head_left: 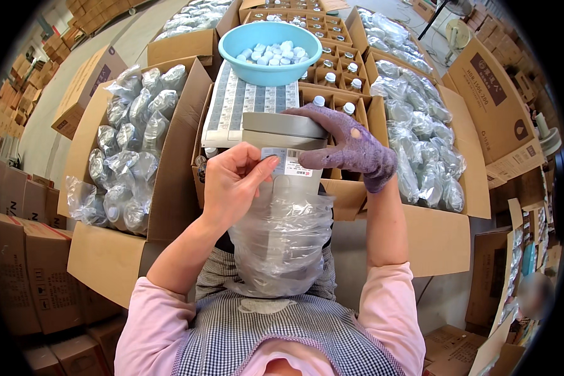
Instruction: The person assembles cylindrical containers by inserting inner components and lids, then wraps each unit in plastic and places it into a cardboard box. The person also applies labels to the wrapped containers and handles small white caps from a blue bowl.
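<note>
A grey canister [301, 185] with a grey lid [279, 125] stands in front of my body, lid end away from me. Around its lower part bunches a clear plastic bag [281, 244]. On its side is a small printed label [294, 164]. My bare left hand [227, 182] pinches the label's left edge between thumb and fingers, against the canister. My right hand [351, 143], in a purple glove with a worn hole, grips the lid end from the right. Just beyond lie sheets of labels [232, 103], partly under a light blue basin [263, 76] of white-blue caps [274, 57].
Open cartons of bagged silvery items stand at left [175, 144] and right [467, 166]. Ahead, divided cartons hold capped bottles [330, 78]. More cardboard boxes [50, 269] are stacked at far left. A fan [459, 34] stands at the back right.
</note>
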Demonstrator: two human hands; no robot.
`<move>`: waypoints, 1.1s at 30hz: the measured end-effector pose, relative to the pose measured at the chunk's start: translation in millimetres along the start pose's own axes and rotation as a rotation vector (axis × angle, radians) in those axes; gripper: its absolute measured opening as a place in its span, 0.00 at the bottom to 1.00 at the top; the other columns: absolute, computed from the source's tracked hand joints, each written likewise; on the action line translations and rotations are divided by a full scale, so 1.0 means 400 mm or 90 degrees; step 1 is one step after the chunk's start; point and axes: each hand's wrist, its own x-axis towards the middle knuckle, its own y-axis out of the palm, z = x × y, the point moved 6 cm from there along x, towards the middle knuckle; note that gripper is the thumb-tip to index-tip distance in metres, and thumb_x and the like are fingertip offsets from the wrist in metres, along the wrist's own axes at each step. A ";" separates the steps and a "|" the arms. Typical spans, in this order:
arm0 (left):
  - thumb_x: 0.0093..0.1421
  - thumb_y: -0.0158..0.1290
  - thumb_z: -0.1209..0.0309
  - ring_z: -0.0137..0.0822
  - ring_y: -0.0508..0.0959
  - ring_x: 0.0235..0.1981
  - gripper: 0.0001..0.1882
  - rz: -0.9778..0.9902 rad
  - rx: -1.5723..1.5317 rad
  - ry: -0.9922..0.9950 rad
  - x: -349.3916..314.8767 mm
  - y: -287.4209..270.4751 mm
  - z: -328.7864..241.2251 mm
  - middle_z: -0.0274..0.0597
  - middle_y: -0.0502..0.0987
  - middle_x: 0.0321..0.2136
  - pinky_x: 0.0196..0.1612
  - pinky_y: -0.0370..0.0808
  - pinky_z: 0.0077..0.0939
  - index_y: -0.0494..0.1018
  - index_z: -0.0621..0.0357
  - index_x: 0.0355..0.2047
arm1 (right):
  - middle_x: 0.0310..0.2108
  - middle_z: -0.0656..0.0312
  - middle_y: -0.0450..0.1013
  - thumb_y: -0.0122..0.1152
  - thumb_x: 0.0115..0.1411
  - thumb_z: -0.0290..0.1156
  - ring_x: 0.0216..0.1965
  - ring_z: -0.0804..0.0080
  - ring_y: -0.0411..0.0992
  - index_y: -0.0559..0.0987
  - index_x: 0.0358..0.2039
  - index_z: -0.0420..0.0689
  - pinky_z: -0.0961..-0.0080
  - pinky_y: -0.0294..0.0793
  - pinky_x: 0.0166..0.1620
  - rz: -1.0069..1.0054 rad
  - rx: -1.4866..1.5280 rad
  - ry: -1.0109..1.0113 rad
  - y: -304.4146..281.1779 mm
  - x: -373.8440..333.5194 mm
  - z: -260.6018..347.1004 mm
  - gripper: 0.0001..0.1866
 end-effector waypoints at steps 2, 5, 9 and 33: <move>0.60 0.60 0.74 0.15 0.71 0.20 0.09 -0.001 0.010 -0.006 0.000 0.002 -0.001 0.30 0.77 0.20 0.22 0.64 0.11 0.74 0.61 0.25 | 0.47 0.51 0.74 0.72 0.46 0.43 0.49 0.61 0.73 0.71 0.58 0.40 0.67 0.72 0.54 -0.005 -0.023 -0.008 0.000 0.002 -0.005 0.39; 0.60 0.60 0.74 0.15 0.71 0.20 0.09 -0.014 0.017 -0.001 -0.001 0.006 -0.004 0.30 0.77 0.20 0.22 0.64 0.11 0.73 0.62 0.24 | 0.47 0.51 0.74 0.72 0.46 0.42 0.49 0.61 0.74 0.71 0.57 0.40 0.67 0.72 0.53 -0.004 -0.037 -0.005 0.000 0.003 0.001 0.39; 0.61 0.60 0.74 0.15 0.70 0.20 0.10 -0.009 0.016 -0.005 0.000 0.008 0.000 0.30 0.77 0.20 0.22 0.64 0.11 0.73 0.61 0.24 | 0.47 0.51 0.74 0.72 0.46 0.41 0.49 0.61 0.74 0.72 0.57 0.41 0.67 0.72 0.53 -0.006 -0.044 0.014 -0.001 0.001 0.006 0.38; 0.58 0.62 0.74 0.15 0.67 0.18 0.13 -0.067 0.093 0.068 -0.004 -0.004 0.005 0.30 0.73 0.15 0.20 0.62 0.14 0.70 0.62 0.21 | 0.47 0.57 0.74 0.75 0.44 0.35 0.48 0.67 0.72 0.71 0.58 0.42 0.69 0.71 0.53 -0.002 -0.062 -0.021 0.008 0.010 0.002 0.39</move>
